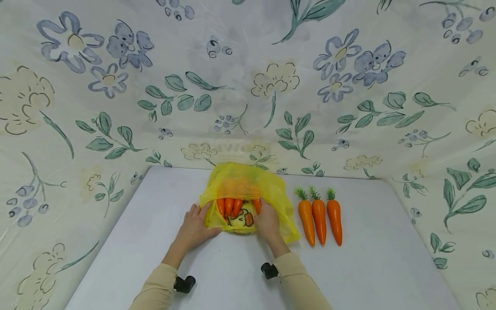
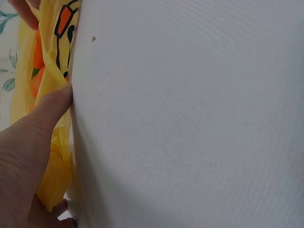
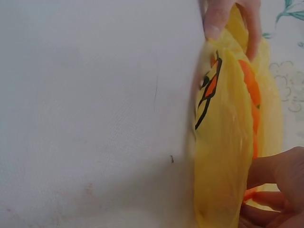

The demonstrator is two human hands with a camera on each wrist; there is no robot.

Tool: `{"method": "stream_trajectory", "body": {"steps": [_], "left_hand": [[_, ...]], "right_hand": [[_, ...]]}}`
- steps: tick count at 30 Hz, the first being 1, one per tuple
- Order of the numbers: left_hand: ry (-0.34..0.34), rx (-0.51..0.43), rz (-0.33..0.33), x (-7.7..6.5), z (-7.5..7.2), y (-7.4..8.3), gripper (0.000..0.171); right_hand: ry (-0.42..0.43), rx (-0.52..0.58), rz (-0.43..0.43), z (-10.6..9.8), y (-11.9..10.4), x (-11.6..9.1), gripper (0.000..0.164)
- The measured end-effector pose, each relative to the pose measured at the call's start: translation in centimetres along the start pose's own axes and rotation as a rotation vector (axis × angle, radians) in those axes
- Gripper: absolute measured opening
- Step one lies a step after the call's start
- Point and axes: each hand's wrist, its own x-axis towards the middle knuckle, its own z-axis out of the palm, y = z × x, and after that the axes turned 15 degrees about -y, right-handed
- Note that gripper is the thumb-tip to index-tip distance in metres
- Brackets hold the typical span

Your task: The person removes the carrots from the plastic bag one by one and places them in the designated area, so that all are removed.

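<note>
In the head view a thin yellow plastic bag [image 1: 267, 181] with a printed cartoon lies on its side, its mouth facing me. Several orange carrots [image 1: 229, 207] show inside. My left hand [image 1: 195, 228] rests at the mouth's left side. Its straight thumb [image 2: 57, 102] presses the lower rim, with the fingers spread apart from it. Reaching into the right side of the mouth, my right hand [image 1: 268, 221] grips a carrot [image 1: 257, 206], partly hidden by the hand and bag. The right wrist view shows orange between that hand's fingers [image 3: 266, 171].
Three carrots with green tops [image 1: 319, 219] lie side by side to the right of the bag. Everything rests on a white table [image 1: 372, 258]. Floral cloth [image 1: 248, 107] hangs behind the table and along its sides.
</note>
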Motion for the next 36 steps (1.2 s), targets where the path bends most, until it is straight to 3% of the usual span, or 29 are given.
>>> {"method": "stream_trajectory", "body": {"steps": [5,12,28,36], "left_hand": [[0.011,0.002,0.008,0.0,0.0,0.1,0.091],[0.004,0.001,-0.001,0.0,0.0,0.2,0.091],[0.008,0.005,0.003,0.0,0.0,0.2,0.092],[0.003,0.000,0.005,0.0,0.1,0.0,0.093]], "right_hand": [[-0.016,0.035,0.024,-0.2,0.0,-0.2,0.059],[0.020,0.049,-0.016,-0.8,0.0,-0.8,0.058],[-0.014,0.166,0.052,-2.4,0.2,-2.5,0.054],[-0.020,0.121,-0.001,-2.7,0.2,-3.3,0.050]]}}
